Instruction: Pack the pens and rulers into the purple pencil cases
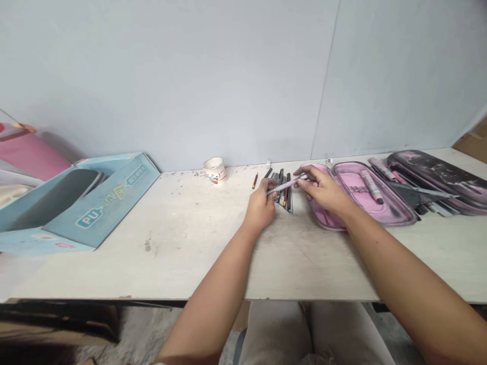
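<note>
A slim whitish-grey pen point(286, 186) slants up to the right between my hands. The fingers of my left hand point(262, 205) are closed round its lower end. At its upper end, my right hand point(318, 188) pinches it between thumb and fingertips. Behind and below the pen, several dark pens and pencils point(288, 195) lie in a bunch on the table, beside what looks like a set square. An open pink pencil case point(395, 210) lies under and beside my right hand. A thick pink-and-white marker point(371, 186) rests in its right half.
A paper cup point(215, 171) stands near the wall, and a short pencil point(254, 181) lies right of it. A blue cardboard box point(125, 195) is at left. Far right, a dark patterned pencil case point(441, 175) lies behind a ruler point(428, 191) and loose stationery.
</note>
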### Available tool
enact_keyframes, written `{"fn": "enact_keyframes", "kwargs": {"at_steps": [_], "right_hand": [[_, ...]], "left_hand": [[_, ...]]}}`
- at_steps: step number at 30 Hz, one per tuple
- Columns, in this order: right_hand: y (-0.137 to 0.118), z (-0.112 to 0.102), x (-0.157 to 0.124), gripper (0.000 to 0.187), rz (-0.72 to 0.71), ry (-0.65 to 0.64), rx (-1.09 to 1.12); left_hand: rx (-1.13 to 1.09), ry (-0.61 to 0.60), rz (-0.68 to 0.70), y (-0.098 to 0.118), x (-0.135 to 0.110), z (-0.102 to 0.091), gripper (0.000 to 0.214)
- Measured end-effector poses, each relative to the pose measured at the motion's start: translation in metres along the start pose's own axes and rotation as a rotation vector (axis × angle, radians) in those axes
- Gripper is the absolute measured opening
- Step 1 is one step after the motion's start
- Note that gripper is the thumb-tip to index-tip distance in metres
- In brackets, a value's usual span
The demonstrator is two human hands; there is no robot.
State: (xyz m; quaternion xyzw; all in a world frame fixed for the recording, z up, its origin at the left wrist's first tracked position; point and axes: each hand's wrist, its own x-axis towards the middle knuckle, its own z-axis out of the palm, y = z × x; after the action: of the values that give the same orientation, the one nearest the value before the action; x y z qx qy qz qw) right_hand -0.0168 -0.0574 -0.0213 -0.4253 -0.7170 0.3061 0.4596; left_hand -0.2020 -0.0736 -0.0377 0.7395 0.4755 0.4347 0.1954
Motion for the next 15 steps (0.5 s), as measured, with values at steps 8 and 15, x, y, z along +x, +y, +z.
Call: {"fn": "enact_keyframes", "kwargs": {"at_steps": [8, 15], "right_hand": [[-0.0037, 0.0000, -0.0009, 0.031, -0.023, 0.004, -0.042], [-0.0019, 0.0000, -0.0003, 0.031, -0.002, 0.034, -0.090]], "left_hand": [[0.011, -0.012, -0.005, 0.0019, 0.0003, -0.0007, 0.025], [0.005, -0.037, 0.001, 0.0018, 0.0005, -0.0006, 0.025]]}}
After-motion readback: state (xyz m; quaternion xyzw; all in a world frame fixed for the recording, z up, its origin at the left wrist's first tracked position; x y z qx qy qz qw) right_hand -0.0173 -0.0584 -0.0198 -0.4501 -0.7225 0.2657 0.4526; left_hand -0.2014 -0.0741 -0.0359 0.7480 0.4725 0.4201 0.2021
